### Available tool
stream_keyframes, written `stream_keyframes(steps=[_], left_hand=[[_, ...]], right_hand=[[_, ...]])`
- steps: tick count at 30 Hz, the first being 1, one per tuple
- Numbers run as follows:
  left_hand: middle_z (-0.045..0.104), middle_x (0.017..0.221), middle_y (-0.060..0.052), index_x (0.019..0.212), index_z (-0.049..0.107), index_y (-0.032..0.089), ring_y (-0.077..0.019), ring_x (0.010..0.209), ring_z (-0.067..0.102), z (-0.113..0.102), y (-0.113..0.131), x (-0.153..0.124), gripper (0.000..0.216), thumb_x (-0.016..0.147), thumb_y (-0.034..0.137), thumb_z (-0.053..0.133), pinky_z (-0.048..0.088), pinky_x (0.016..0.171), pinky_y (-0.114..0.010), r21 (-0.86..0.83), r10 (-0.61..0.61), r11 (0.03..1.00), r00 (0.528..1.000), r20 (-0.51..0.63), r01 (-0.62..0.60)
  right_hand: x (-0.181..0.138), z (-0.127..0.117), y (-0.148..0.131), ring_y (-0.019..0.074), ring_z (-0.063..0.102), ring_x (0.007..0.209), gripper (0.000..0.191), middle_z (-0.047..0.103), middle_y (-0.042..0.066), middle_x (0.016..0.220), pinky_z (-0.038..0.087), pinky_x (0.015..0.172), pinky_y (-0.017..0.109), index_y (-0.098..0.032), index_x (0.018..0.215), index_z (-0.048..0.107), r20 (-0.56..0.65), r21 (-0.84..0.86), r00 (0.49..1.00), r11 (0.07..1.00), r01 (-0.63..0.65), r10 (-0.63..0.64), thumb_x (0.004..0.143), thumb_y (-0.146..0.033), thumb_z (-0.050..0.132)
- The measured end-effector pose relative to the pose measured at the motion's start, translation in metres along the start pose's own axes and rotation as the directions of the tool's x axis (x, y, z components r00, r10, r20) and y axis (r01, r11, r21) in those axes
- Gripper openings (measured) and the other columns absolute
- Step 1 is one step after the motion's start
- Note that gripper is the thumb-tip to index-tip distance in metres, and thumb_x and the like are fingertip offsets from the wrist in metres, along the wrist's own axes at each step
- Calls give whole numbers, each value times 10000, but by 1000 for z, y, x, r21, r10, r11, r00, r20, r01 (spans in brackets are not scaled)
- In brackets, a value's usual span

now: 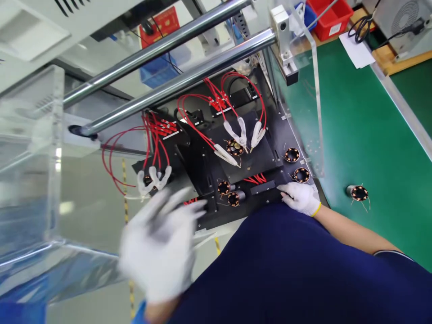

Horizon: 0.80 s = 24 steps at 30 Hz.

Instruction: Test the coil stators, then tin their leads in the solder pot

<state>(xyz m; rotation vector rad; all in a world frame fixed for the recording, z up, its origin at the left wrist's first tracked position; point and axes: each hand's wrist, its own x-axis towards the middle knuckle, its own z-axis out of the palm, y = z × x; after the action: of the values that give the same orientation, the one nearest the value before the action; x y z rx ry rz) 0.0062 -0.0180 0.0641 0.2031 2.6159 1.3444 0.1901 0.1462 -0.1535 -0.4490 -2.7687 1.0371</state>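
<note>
My left hand (pixel 158 247), in a white glove, is raised close to the camera and smeared by motion. Its fingers are spread, with nothing visible between them. At the front of the black fixture (pixel 209 211), my right hand (pixel 300 198), also gloved, rests with its fingertips at the end of a dark bar (pixel 263 187); the fingers are loosely bent and partly apart. Just above it are two copper-wound motor stators, one (pixel 301 175) nearer and another (pixel 292 155) behind. White-sleeved clips (pixel 236 135) on red wires surround a stator (pixel 234 147) on the middle plate.
Two stators (pixel 233 198) stand at the fixture's front; another (pixel 358 192) lies on the green mat (pixel 364 117). More clips (pixel 153 180) hang left. Metal rods (pixel 182 78) cross above, between clear panels (pixel 317 103). A red bin (pixel 329 20) sits at the back right.
</note>
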Motion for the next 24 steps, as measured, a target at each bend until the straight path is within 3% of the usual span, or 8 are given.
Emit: stream_keyframes(steps=[3, 5, 8, 12, 16, 24], left_hand=[[714, 1006, -109, 1312, 502, 199, -199, 717, 730, 53, -2, 40, 701, 759, 548, 756, 630, 631, -339, -46, -188, 979, 970, 155, 197], [718, 874, -107, 1213, 514, 152, -202, 633, 722, 78, -3, 67, 638, 774, 558, 736, 617, 559, -323, -77, -294, 947, 939, 178, 312], [703, 715, -112, 957, 574, 130, -246, 587, 717, 99, -8, 95, 522, 773, 598, 712, 620, 534, -365, -132, -314, 931, 931, 186, 340], [694, 657, -108, 825, 601, 115, -260, 601, 724, 106, -19, 106, 454, 747, 535, 757, 637, 592, -388, -232, -302, 911, 935, 188, 341], [720, 711, -116, 928, 605, 94, -259, 651, 739, 103, -24, 104, 370, 774, 390, 766, 638, 637, -385, -329, -289, 877, 931, 223, 351], [707, 699, -72, 972, 580, 114, -230, 682, 744, 97, -24, 99, 301, 846, 351, 715, 636, 719, -387, -414, -247, 841, 928, 279, 348]], right_hand=[[-2, 3, 4, 167, 688, 808, 342, 735, 29, 922, 420, 643, 286, -218, 1184, 685, -61, 15, 997, 999, 45, -44, 979, -356, 449], [-3, 5, 6, 165, 682, 784, 333, 730, 26, 887, 418, 643, 289, -209, 1165, 688, -112, 20, 992, 998, 65, -62, 977, -351, 453], [-3, 4, 8, 163, 676, 752, 324, 718, 18, 849, 413, 631, 291, -203, 1146, 690, -150, 23, 985, 996, 87, -83, 978, -348, 454], [-2, 2, 7, 155, 671, 742, 333, 716, 19, 843, 410, 627, 281, -203, 1144, 690, -154, 29, 984, 995, 90, -85, 985, -346, 435], [-2, 2, 7, 156, 660, 716, 329, 713, 16, 834, 401, 614, 284, -215, 1130, 698, -160, 5, 985, 998, 63, -61, 976, -345, 438], [-2, 3, 9, 155, 665, 721, 307, 708, 8, 832, 409, 615, 287, -203, 1114, 705, -219, -12, 970, 995, 104, -104, 968, -332, 467]])
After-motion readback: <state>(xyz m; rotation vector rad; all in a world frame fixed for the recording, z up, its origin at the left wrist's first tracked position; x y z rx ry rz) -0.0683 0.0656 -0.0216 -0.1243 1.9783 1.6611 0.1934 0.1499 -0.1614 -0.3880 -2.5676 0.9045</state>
